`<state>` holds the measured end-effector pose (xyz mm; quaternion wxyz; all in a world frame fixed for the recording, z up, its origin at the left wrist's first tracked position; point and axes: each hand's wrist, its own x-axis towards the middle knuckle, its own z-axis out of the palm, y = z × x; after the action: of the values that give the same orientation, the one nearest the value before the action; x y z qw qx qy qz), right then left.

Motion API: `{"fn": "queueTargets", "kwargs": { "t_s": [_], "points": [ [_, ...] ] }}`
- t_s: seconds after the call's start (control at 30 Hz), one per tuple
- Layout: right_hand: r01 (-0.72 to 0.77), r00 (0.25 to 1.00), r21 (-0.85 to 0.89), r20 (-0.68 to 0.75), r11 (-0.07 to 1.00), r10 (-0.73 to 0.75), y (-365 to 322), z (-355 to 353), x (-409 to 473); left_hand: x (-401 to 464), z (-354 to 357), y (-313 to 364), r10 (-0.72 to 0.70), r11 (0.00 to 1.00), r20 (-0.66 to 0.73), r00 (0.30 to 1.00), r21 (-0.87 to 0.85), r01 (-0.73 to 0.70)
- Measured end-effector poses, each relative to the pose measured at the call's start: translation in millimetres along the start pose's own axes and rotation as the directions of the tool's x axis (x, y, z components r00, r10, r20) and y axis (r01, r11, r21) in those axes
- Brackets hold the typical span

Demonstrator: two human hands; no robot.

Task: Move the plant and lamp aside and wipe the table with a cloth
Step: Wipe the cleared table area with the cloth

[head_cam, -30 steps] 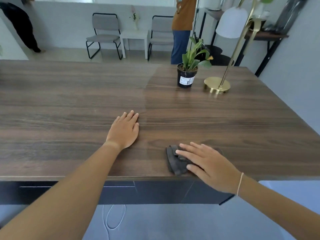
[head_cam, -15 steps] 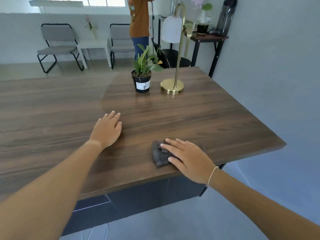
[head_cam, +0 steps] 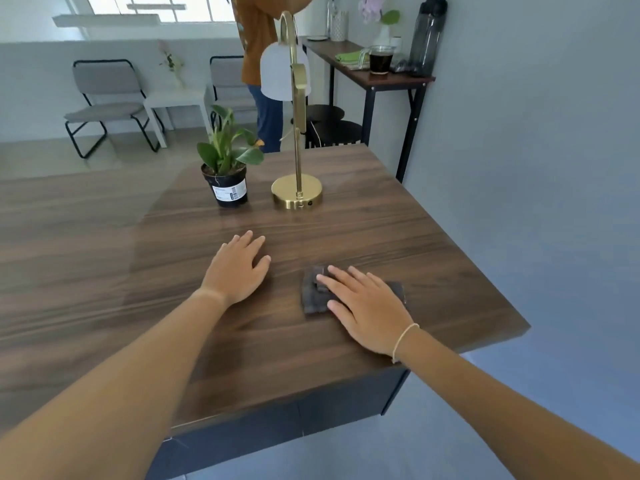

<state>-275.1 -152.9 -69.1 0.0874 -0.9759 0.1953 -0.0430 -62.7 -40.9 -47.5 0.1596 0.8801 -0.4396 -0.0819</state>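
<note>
A folded dark grey cloth (head_cam: 313, 299) lies on the dark wood table (head_cam: 381, 230) near its right front corner. My right hand (head_cam: 367, 306) lies flat on top of it, fingers spread, pressing it down. My left hand (head_cam: 237, 266) rests palm down on the bare wood just left of the cloth, holding nothing. Farther back stand a small green plant in a black pot (head_cam: 228, 183) and, to its right, a gold lamp (head_cam: 297, 194) with a round base and a white shade. Both stand upright, apart from my hands.
The table's right edge (head_cam: 485, 271) runs close to a grey wall. Behind the table stands a person in an orange top (head_cam: 258, 64). A narrow side table (head_cam: 370, 74) holds a glass and a bottle. Two grey chairs (head_cam: 104, 98) and a white stool stand at the far left.
My view has swung to the right and my head has come closer, so the table's right corner shows. My right hand has pushed the cloth a little away from the front edge. Plant and lamp stand unmoved.
</note>
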Motion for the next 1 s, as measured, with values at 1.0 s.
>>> {"fn": "queueTargets", "kwargs": {
  "t_s": [1.0],
  "points": [
    [-0.261, 0.965, -0.047, -0.043, 0.964, 0.259, 182, -20, 183, 61, 21, -16, -0.148, 0.979, -0.049, 0.988, 0.137, 0.154]
  ]
}}
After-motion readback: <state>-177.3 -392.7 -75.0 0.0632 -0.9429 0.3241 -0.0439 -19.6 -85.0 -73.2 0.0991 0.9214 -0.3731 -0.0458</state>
